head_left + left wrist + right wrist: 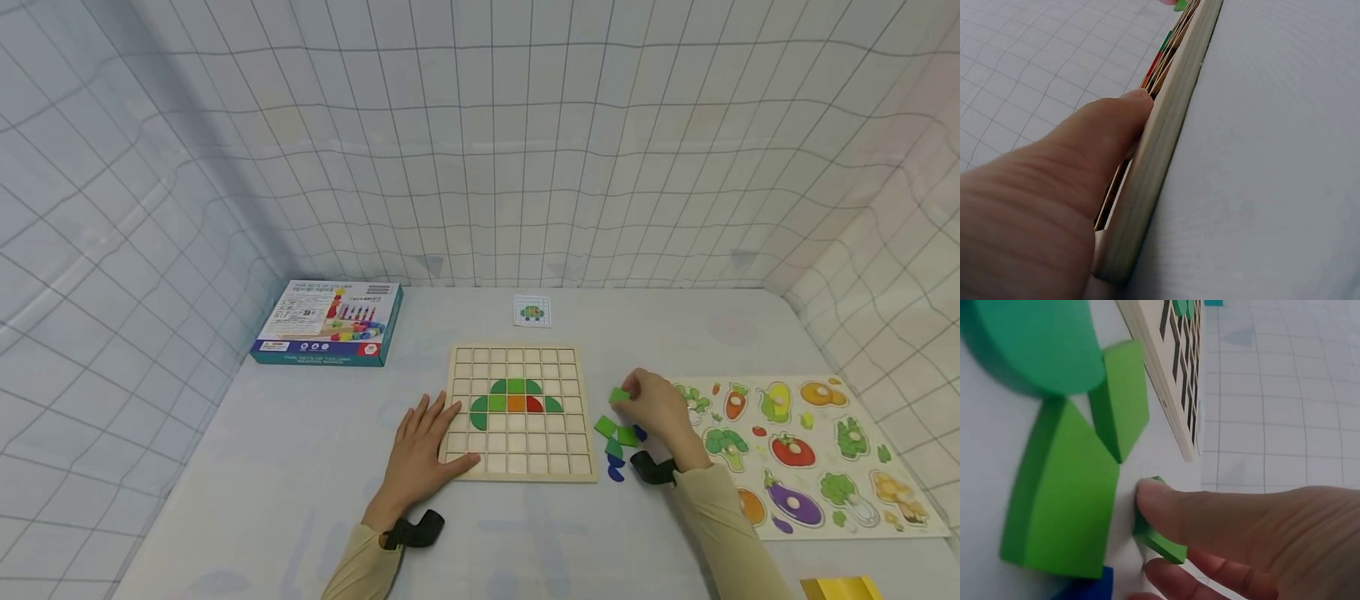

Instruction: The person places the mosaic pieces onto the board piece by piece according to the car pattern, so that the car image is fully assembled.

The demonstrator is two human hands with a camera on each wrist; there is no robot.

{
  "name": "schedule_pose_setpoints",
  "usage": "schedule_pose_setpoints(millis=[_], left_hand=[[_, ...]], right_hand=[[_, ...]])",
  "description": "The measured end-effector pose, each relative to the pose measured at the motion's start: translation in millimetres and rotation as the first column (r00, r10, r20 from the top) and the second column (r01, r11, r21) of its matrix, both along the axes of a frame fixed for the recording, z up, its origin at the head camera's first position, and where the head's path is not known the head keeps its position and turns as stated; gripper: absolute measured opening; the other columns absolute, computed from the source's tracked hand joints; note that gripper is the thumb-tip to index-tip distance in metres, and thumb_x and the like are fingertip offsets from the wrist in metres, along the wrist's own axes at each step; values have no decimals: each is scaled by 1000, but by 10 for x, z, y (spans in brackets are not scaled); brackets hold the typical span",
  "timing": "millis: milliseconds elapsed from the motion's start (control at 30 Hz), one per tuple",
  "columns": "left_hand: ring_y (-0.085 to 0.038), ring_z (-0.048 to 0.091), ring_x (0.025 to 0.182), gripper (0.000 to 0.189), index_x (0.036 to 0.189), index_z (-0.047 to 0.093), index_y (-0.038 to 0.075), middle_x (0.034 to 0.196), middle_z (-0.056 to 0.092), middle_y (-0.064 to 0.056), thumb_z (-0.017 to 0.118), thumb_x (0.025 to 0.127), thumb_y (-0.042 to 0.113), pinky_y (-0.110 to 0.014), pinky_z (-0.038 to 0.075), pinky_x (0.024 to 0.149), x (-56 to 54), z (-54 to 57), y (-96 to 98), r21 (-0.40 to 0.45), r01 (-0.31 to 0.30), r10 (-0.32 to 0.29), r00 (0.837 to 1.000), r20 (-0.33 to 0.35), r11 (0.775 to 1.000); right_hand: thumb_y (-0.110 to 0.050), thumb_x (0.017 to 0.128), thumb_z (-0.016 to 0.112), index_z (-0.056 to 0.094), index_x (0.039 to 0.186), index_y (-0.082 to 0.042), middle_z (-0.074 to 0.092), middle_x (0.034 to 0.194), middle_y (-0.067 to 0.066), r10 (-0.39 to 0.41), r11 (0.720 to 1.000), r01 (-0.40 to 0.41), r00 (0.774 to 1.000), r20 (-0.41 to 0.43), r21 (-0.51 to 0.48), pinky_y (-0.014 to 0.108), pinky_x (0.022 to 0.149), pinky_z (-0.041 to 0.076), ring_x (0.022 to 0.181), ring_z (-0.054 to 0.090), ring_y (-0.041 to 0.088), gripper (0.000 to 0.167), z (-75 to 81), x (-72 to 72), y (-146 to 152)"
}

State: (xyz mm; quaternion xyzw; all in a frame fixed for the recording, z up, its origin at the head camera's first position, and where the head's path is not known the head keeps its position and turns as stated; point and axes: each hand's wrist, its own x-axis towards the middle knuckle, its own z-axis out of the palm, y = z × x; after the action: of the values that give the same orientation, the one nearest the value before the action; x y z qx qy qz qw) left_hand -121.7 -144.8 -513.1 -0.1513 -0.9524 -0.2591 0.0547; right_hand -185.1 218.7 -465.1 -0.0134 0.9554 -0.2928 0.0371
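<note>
A wooden grid board lies on the table, with green, orange and red tiles set in several cells as a domed shape. My left hand rests with spread fingers on the board's left edge. In the left wrist view its thumb lies over the front rim. To the right of the board, my right hand pinches a light green square tile between thumb and fingers, close over the table. Beside that hand lie loose pieces: light green squares, a darker green quarter-round and blue rounded pieces.
A small pattern card stands behind the board, showing a similar green shape. A boxed toy set lies at the back left. On the right is a vegetable puzzle board, partly under the right forearm. A yellow object shows at the front right.
</note>
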Motion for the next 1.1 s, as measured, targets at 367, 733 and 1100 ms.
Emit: schedule_pose_setpoints(millis=[367,733,1100], left_hand=[[-29,11,142,84,145,42,14,153,26,-9,66,78,59,-47,4,112,13,-6,0,4,-1,1,1000,-3,1000],[-30,11,142,84,145,42,13,153,26,-10,67,78,58,-48,5,112,15,16,8,6,3,-3,1000,1,1000],[-29,10,142,85,145,41,15,154,26,-9,65,78,60,-47,4,112,-7,-15,-3,-3,-1,1,1000,-4,1000]], right_hand=[[-9,83,70,58,89,-2,62,80,8,18,996,-25,997,-72,-87,31,53,46,68,57,21,15,-61,71,-81],[-4,82,72,63,94,-1,59,76,2,110,968,-151,974,-198,-203,28,56,45,66,54,15,15,-78,102,-269],[-5,80,75,62,83,-7,58,72,-3,277,893,-320,945,-176,-315,25,56,46,64,54,11,13,-84,136,-709]])
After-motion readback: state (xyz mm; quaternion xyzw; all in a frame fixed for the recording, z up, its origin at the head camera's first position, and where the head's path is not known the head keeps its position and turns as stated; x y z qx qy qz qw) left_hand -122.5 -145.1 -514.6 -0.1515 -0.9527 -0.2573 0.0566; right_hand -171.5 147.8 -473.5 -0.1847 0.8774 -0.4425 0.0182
